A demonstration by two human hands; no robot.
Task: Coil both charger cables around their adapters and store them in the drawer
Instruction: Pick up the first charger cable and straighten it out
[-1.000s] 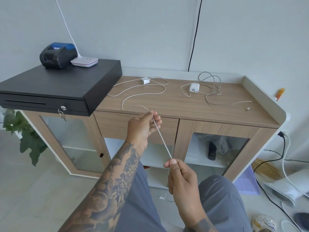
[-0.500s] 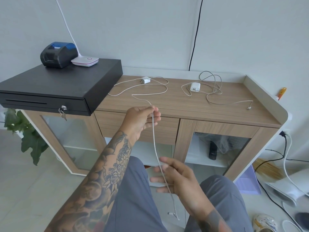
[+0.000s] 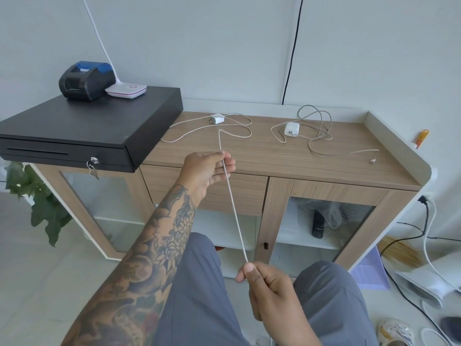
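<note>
Two white chargers lie on the wooden cabinet top [image 3: 274, 158]. The left adapter [image 3: 217, 119] has a long white cable [image 3: 234, 208] that runs off the front edge. My left hand [image 3: 207, 171] pinches this cable just in front of the cabinet edge. My right hand [image 3: 269, 290] pinches the same cable lower down, above my lap, and the stretch between both hands is taut. The right adapter [image 3: 291, 129] lies with its cable [image 3: 321, 136] in loose loops, plug end near the right front. The closed drawer [image 3: 207, 188] sits under the cabinet top, behind my left hand.
A black cash drawer [image 3: 82, 136] stands on the cabinet's left end, with a receipt printer [image 3: 86, 79] and a white lamp base [image 3: 126, 90] on it. Glass doors are below. Cords, a plant [image 3: 40, 208] and loose items lie on the floor at both sides.
My right hand, open half a second ago with the cable running loosely through it, has pinched the cable and pulled it taut. My left hand keeps its pinch near the cabinet edge.
</note>
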